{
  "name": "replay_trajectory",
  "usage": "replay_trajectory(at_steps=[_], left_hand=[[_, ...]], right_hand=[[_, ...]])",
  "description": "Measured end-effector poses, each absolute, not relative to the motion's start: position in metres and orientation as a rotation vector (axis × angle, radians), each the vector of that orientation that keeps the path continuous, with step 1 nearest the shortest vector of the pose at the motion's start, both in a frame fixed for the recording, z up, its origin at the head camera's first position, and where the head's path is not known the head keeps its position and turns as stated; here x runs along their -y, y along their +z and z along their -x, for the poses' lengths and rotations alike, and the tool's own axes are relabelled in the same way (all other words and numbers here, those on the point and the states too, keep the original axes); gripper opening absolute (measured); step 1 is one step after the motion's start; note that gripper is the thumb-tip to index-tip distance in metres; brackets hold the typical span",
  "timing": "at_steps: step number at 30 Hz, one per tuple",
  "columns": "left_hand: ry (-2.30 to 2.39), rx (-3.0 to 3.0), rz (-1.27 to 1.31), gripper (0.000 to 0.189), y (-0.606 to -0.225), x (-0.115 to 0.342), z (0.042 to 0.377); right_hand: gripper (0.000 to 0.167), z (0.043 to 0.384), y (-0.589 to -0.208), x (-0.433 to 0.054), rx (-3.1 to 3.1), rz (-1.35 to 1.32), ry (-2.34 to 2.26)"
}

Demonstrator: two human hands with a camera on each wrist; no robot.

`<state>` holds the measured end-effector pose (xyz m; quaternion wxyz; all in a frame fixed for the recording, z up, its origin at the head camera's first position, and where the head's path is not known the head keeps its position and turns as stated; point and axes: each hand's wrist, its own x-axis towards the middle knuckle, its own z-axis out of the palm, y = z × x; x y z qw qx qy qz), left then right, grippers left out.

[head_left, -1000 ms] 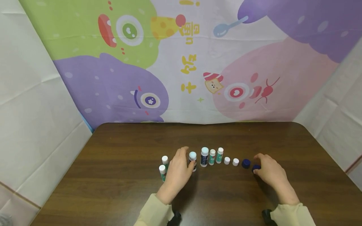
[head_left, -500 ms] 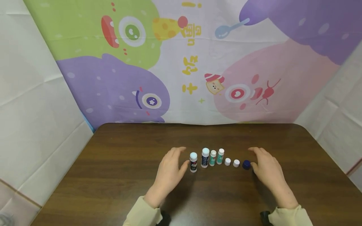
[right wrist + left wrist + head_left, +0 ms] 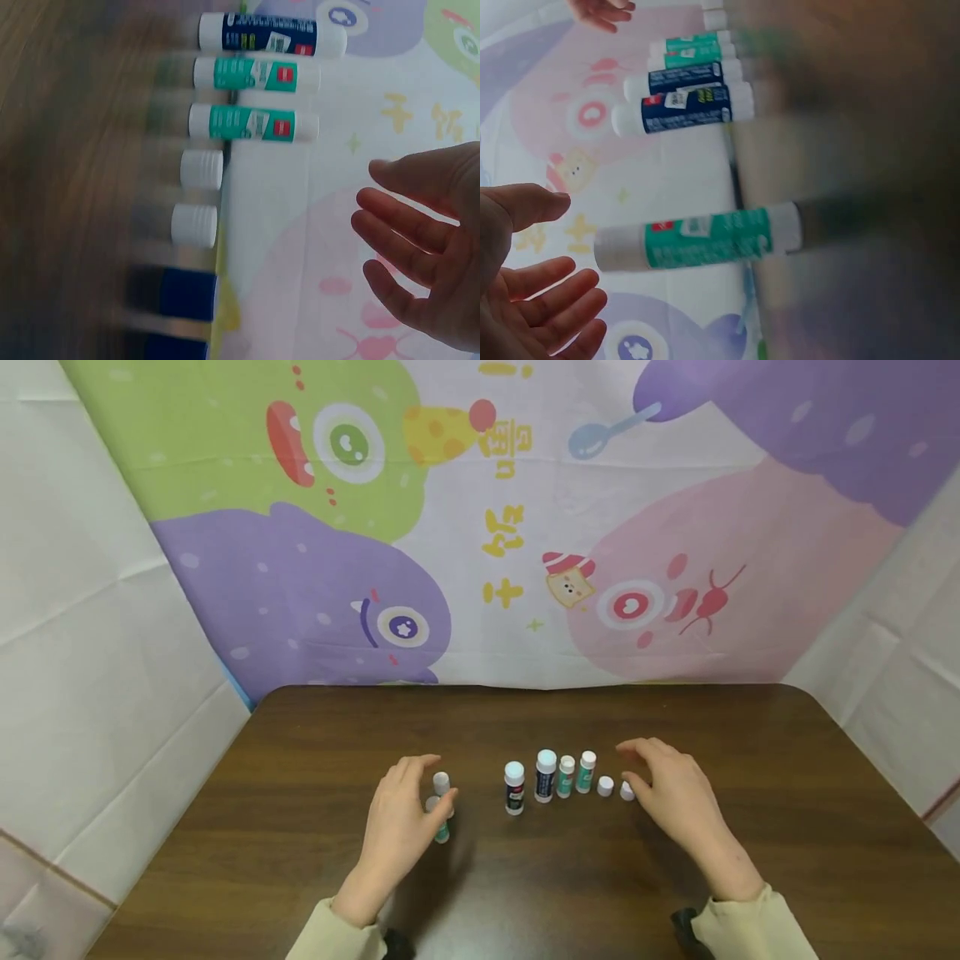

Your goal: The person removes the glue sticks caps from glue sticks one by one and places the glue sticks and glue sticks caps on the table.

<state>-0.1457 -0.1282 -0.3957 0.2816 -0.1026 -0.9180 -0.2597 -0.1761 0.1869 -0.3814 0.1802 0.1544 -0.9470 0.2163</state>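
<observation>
My left hand (image 3: 401, 822) hovers with parted, bent fingers beside two green-labelled glue sticks at the left, partly covering them. In the left wrist view a green glue stick (image 3: 705, 238) stands just off the fingertips with a gap between. My right hand (image 3: 678, 793) is held with loose fingers over the right end of the row, its thumb close to a white cap (image 3: 627, 792). Another white cap (image 3: 605, 786) stands beside that one. Two navy caps are hidden from the head view; the right wrist view shows a navy cap (image 3: 187, 294) below the white ones.
Mid-row stand two navy glue sticks, one apart (image 3: 514, 793) and one farther right (image 3: 545, 781), then two green glue sticks, one (image 3: 566, 781) beside the other (image 3: 585, 775). All are upright on the brown table (image 3: 360, 727). A cartoon-printed cloth (image 3: 495, 643) hangs behind.
My left hand has moved left, away from the nearer navy glue stick to the two green ones. My right hand has shifted left from the navy caps to the white caps. The row stays put.
</observation>
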Motion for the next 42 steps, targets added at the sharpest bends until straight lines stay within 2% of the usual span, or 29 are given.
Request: replay_trajectory(at_steps=[11, 31, 42], left_hand=[[-0.808, 2.606, 0.184, 0.051, -0.414, 0.144, 0.132], [-1.021, 2.828, 0.177, 0.025, -0.43, 0.144, 0.135], [-1.067, 2.802, 0.202, 0.018, -0.433, 0.143, 0.136]], right_hand=[[0.029, 0.179, -0.378, -0.157, 2.646, -0.58, 0.607], [0.028, 0.173, -0.367, -0.109, 2.59, -0.764, 0.617], [0.025, 0.167, -0.366, -0.084, 2.542, -0.88, 0.576]])
